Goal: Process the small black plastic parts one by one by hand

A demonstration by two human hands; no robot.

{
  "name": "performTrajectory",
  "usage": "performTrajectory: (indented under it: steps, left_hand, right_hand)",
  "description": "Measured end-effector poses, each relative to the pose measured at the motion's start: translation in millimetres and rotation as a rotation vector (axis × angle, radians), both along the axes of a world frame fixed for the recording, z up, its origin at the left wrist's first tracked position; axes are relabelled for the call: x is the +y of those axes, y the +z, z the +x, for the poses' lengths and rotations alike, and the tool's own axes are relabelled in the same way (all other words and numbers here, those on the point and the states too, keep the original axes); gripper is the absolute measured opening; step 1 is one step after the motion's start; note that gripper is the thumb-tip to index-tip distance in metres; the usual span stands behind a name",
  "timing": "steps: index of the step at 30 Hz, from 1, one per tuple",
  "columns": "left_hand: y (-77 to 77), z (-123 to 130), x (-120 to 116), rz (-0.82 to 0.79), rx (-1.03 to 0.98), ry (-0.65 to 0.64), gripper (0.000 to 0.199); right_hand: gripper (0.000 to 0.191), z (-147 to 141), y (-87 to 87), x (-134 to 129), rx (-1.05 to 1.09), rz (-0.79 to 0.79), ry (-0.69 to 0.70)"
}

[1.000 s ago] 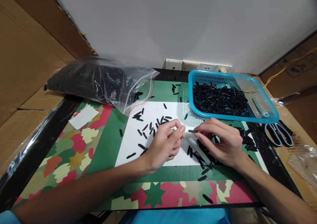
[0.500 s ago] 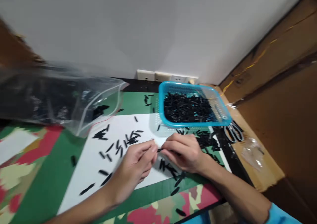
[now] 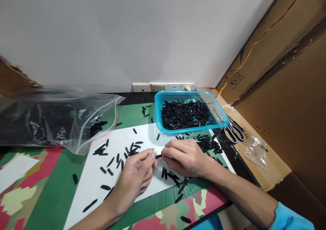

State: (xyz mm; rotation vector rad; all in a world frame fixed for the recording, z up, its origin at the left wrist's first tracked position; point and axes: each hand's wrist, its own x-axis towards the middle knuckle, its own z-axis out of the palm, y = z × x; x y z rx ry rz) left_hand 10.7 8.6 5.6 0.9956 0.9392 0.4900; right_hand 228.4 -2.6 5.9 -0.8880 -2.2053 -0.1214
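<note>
Between my two hands, over the white sheet [image 3: 88, 179], is a small black strip [image 3: 158, 156] with pointed-looking ends; I cannot make out its exact kind. My left hand [image 3: 139, 172] pinches its left end between thumb and forefinger. Closed around the other end, the fingertips of my right hand [image 3: 187, 158] partly hide it. Several similar strips lie loose to the left of my hands, with a small cluster [image 3: 132, 151] among them. A heap of them [image 3: 210, 144] lies beyond my right hand.
A blue plastic basket [image 3: 159, 124] full of black strips stands behind my hands. A clear zip bag [image 3: 58, 121] of dark pieces lies at left. Scissors [image 3: 234, 132] and a small clear bag [image 3: 256, 153] are at right, beside cardboard [image 3: 285, 104]. Sockets [image 3: 174, 87] line the wall.
The view has shifted, so the basket and bag appear lower and a little left. My hands are slightly farther apart, and more of the black strip shows between the fingertips.
</note>
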Motion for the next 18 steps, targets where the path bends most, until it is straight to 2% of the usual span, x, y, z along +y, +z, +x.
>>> performTrajectory:
  steps: [4, 8, 10, 13, 14, 15, 16, 18]
  left_hand:
    - [-1.7, -2, -1, -0.006, -0.026, -0.042, 0.054]
    - [2.0, -3, -3, -0.004, -0.071, -0.037, 0.048]
    - [3.9, -3, -3, -0.001, -0.078, -0.055, 0.044]
    - [3.9, -4, -1, -0.025, -0.101, -0.092, 0.043]
    - [3.4, -4, -1, -0.033, -0.115, -0.097, 0.043]
    - [2.8, -4, 0, -0.039, -0.129, -0.099, 0.043]
    - [2.2, -5, 0, -0.037, -0.146, -0.095, 0.043]
    - [1.9, -4, 0, -0.023, -0.167, -0.088, 0.046]
  right_hand:
    - [0.020, -2, -0.8, -3, -0.031, -0.018, 0.010]
    - [0.016, 3, 2.8, -3, 0.004, 0.035, -0.027]
    - [0.014, 11, 8.7, -1, 0.042, 0.085, -0.136]
    - [0.008, 27, 18.1, 4, 0.086, 0.149, -0.468]
    - [0.003, 31, 19.9, 5, 0.099, 0.146, -0.559]
    - [0.009, 34, 20.6, 6, 0.135, 0.132, -0.589]
    - [0.016, 35, 20.3, 6, 0.174, 0.108, -0.562]
    - [0.024, 30, 17.0, 3, 0.222, 0.061, -0.385]
